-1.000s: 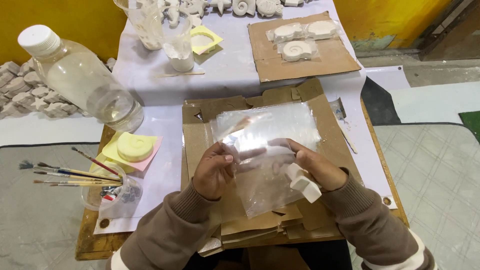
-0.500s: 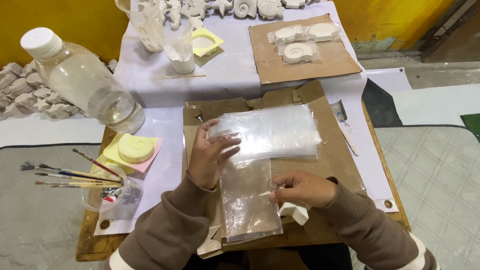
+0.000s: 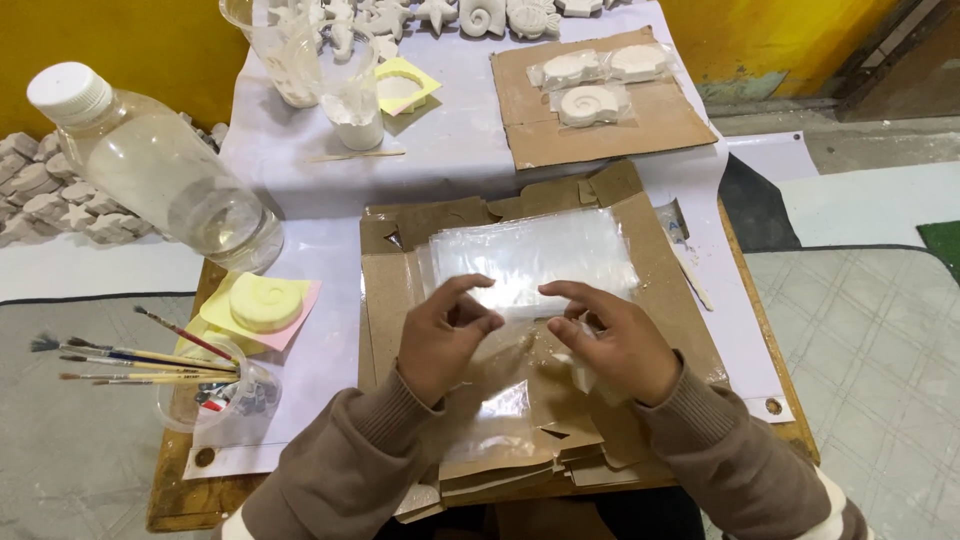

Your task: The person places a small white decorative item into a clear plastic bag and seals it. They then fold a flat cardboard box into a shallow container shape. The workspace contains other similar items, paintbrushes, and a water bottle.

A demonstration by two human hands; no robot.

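My left hand [image 3: 445, 340] and my right hand [image 3: 610, 340] meet over a flattened cardboard sheet [image 3: 390, 290], each pinching the upper edge of a small clear plastic bag [image 3: 500, 405] that lies toward me. A whitish plaster piece [image 3: 572, 365] shows partly under my right palm; whether it is inside the bag I cannot tell. Just beyond my fingers lies a stack of clear plastic bags [image 3: 530, 250].
A clear bottle with a white cap [image 3: 170, 175] lies at the left. A cup of paintbrushes [image 3: 205, 395] and a yellow mould holding a shell cast [image 3: 265, 300] sit at the near left. Further back are plastic cups [image 3: 340, 80], a cardboard piece [image 3: 640, 125] bearing wrapped casts, and several plaster figures [image 3: 480, 15].
A second ago both hands held the bag up, with a white piece in the right. The bag then went down on the cardboard, and both hands have now closed in on its upper edge.
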